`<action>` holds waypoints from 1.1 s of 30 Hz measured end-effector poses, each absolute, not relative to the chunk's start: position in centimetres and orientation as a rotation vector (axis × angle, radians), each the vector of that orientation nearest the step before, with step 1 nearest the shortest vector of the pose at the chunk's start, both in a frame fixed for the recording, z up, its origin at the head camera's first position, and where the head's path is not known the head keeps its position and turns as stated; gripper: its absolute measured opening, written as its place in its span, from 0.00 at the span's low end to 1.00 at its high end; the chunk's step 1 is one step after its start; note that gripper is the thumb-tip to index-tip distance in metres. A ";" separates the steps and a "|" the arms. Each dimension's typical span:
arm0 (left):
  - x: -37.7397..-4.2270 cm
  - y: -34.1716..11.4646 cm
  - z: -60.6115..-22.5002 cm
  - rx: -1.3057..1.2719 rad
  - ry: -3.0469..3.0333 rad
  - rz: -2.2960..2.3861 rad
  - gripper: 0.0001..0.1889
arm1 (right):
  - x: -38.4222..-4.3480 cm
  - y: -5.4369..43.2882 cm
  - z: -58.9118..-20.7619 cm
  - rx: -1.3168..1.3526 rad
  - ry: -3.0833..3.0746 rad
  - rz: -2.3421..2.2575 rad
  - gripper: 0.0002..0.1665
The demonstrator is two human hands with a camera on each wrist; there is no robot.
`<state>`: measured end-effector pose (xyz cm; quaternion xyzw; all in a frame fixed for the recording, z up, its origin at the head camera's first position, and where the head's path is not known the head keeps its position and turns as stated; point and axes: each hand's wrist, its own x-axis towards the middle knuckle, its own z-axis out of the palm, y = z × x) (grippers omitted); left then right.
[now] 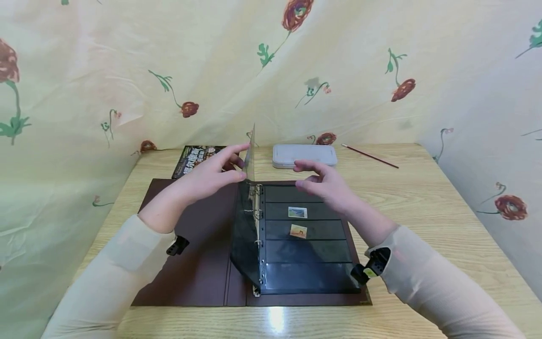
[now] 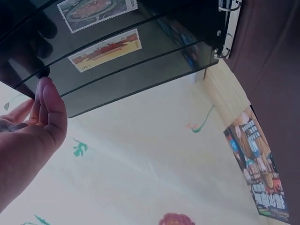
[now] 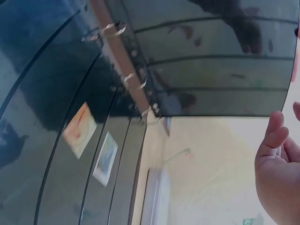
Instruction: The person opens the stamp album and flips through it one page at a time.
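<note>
1. The ring album (image 1: 190, 254) lies open on the table (image 1: 406, 202) in front of me, its brown cover spread to my left.
2. One dark page (image 1: 245, 226) of it stands nearly upright at the rings. On its left face I see an oval-pictured stamp (image 2: 98, 11) and a yellow-red stamp (image 2: 105, 50), in neighbouring strips.
3. My left hand (image 1: 213, 174) is at the free edge of this page, with bent fingers and the thumb tip touching it; whether I really pinch the page, I cannot tell.
4. My right hand (image 1: 323, 183) is in the air above the far part of the album, its fingers loosely bent and half open, holding nothing.
5. Below it lies flat another black page (image 1: 309, 273), with a blue-green stamp (image 1: 298, 213) in the second strip from the far side and an orange stamp (image 1: 298, 231) in the third.
6. Behind the album are a printed leaflet (image 1: 196, 157) at left, a pale case (image 1: 304, 155), and a thin dark-red stick (image 1: 370, 156) at right.
</note>
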<state>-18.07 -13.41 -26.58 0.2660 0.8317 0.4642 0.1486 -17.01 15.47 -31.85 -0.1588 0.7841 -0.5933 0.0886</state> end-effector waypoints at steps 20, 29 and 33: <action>-17.6 -16.8 -27.0 0.695 2.442 1.320 0.34 | -16.1 21.7 -35.5 -0.386 2.660 -1.387 0.32; -17.1 -17.8 -26.9 0.668 2.433 1.340 0.35 | -16.5 23.4 -37.5 -0.432 2.798 -1.131 0.37; -17.0 -18.3 -27.1 0.666 2.420 1.370 0.35 | -16.6 23.9 -38.5 -0.474 2.825 -1.008 0.39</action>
